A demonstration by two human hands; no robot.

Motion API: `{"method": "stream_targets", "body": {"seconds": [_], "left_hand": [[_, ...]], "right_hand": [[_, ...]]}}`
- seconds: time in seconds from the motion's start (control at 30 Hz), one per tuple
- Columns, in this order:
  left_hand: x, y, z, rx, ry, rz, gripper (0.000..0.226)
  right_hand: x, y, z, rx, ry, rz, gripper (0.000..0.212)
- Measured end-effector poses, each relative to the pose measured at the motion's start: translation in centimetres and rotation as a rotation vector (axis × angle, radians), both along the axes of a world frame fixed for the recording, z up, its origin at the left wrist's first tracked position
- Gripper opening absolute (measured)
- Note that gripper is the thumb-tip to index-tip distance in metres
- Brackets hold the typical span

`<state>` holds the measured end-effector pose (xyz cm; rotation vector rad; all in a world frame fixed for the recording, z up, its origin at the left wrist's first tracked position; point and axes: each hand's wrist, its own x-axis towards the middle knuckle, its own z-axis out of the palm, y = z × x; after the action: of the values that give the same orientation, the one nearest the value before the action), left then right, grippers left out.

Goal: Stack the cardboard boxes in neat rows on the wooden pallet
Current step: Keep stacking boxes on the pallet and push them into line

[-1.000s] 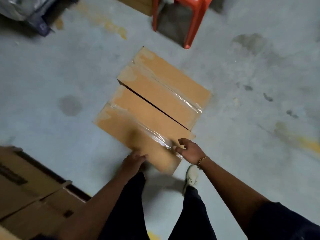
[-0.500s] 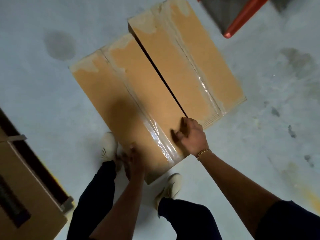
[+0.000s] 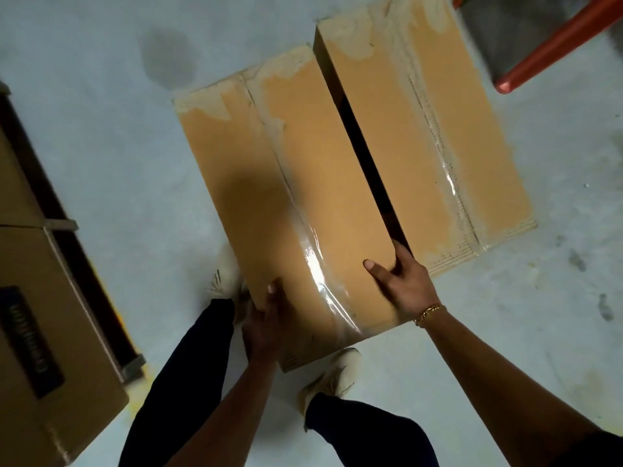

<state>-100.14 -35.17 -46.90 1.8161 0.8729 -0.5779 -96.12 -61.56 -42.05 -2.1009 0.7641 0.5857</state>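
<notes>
Two long taped cardboard boxes lie side by side on the concrete floor. The near box [image 3: 283, 183] is tilted up at my end, above my feet. My left hand [image 3: 266, 325] grips its near left corner, thumb on top and fingers under the end. My right hand [image 3: 401, 281] holds its near right edge, thumb on top and fingers curled into the dark gap beside the far box [image 3: 421, 129]. The far box lies flat on the floor. No wooden pallet shows clearly.
Stacked cardboard boxes [image 3: 37, 298] with a dark label fill the left edge, a dark gap between them. An orange stool leg [image 3: 553, 45] stands at the top right, close to the far box. My legs and pale shoes [image 3: 337, 375] are under the near box.
I have stepped in and bent over the boxes. Both hands went from touching the near box's end to gripping it, and that end has risen off the floor.
</notes>
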Motion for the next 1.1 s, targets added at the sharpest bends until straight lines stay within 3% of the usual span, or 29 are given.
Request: {"method": "stream_targets", "body": {"seconds": [0.2, 0.4, 0.7, 0.8, 0.9, 1.1], "left_hand": [[0.7, 3.2, 9.6, -0.037, 0.027, 0.062, 0.097], [-2.1, 7.0, 22.4, -0.037, -0.054, 0.153, 0.077], [-10.9, 13.8, 38.6, 0.045, -0.201, 0.256, 0.081], [-14.2, 17.0, 41.8, 0.09, -0.181, 0.273, 0.074], [-17.6, 20.5, 43.6, 0.063, -0.155, 0.33, 0.092], [-24.7, 30.7, 44.9, 0.075, -0.111, 0.325, 0.116]], "right_hand": [[0.1, 1.7, 6.3, 0.156, -0.063, 0.051, 0.075], [-0.3, 5.4, 18.6, 0.236, -0.166, 0.172, 0.067], [-5.7, 13.5, 35.8, 0.332, -0.264, 0.272, 0.053], [-8.2, 16.8, 38.2, 0.335, -0.253, 0.317, 0.063], [-10.7, 20.4, 38.8, 0.34, -0.243, 0.324, 0.076], [-16.8, 30.6, 39.7, 0.344, -0.251, 0.346, 0.058]]}}
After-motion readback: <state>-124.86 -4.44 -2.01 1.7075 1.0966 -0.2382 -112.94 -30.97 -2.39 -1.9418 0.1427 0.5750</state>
